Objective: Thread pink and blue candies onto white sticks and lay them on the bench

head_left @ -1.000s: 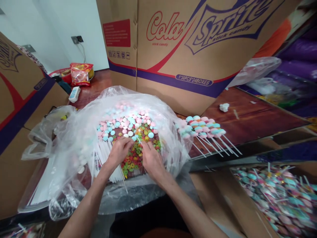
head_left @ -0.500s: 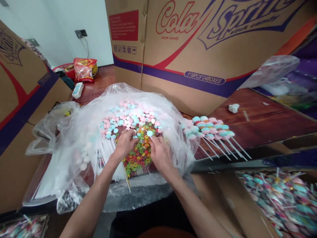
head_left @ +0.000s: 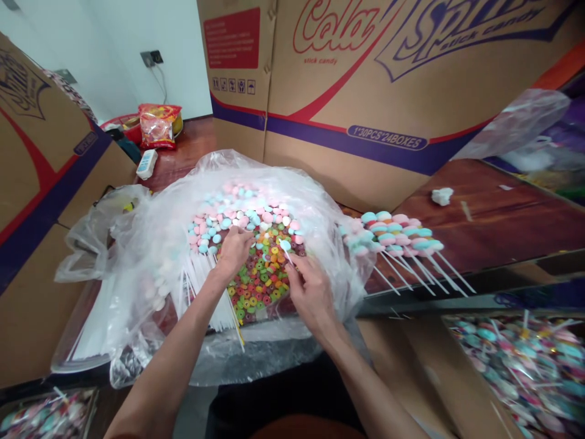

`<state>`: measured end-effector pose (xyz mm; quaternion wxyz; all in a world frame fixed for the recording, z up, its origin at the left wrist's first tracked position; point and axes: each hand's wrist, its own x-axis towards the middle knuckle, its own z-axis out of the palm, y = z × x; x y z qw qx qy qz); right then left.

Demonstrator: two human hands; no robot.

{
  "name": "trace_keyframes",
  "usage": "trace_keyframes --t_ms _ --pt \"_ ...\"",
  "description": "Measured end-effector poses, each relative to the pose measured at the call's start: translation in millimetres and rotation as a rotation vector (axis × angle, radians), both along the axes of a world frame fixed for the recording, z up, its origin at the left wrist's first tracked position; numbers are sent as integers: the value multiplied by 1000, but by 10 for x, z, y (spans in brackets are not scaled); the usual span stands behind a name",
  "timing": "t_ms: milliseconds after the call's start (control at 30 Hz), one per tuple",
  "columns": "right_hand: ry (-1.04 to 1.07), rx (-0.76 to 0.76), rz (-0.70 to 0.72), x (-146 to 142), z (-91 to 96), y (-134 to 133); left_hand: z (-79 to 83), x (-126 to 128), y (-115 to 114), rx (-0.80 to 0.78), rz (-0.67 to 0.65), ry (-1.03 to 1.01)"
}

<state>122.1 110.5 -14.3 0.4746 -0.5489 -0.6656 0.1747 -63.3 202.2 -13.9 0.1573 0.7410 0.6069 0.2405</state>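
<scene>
My right hand (head_left: 311, 289) pinches a thin white lollipop stick (head_left: 287, 256), with a pale blue candy (head_left: 284, 245) at its upper end. Over the edge of the loose candies, my left hand (head_left: 235, 249) has its fingertips drawn together; whatever is between them is too small to make out. Beneath and between both hands lie small ring candies (head_left: 260, 274) in green, orange, red and yellow. Pink, blue and white round candies (head_left: 219, 225) are heaped just beyond. A bundle of white sticks (head_left: 205, 280) lies partly under my left forearm.
Clear plastic sheeting (head_left: 311, 189) surrounds the candies. Finished candy sticks (head_left: 402, 235) are stacked at right on the table (head_left: 475, 238). A big carton (head_left: 320, 152) stands behind, another carton (head_left: 36, 274) at left. Below right, a box holds many wrapped candy sticks (head_left: 525, 360).
My right hand has drawn right, away from my left, with the candy stick tilting more. My left hand has shifted slightly up toward the round candies. The whole view has moved a little.
</scene>
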Motion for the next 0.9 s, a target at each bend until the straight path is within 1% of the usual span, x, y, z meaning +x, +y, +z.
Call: trace_keyframes --t_ms 67,167,233,333,433,533,600,667,733,900 --pt "17 -25 10 18 34 -14 5 -40 4 -38 -73 82" --pt "44 -77 55 28 60 -32 20 -109 -5 -69 -123 144" --pt "62 -113 94 10 58 -51 31 -127 -14 -55 -129 123" --pt "80 -197 139 -38 33 -90 41 -103 -49 -55 -94 53" --pt "130 -290 173 -77 -2 -125 41 -60 -148 -68 -16 -102" --pt "187 -340 200 -94 -23 -149 40 -43 -318 -110 60 -397" --pt "199 -352 222 -103 -23 -166 52 -39 -445 -175 61 -616" --pt "199 -343 239 -119 -14 -185 71 -30 -560 -221 60 -783" --pt "195 -324 253 -142 -1 -203 87 -13 -647 -220 83 -869" --pt "179 -284 273 -204 12 -228 55 28 -754 -132 126 -889"
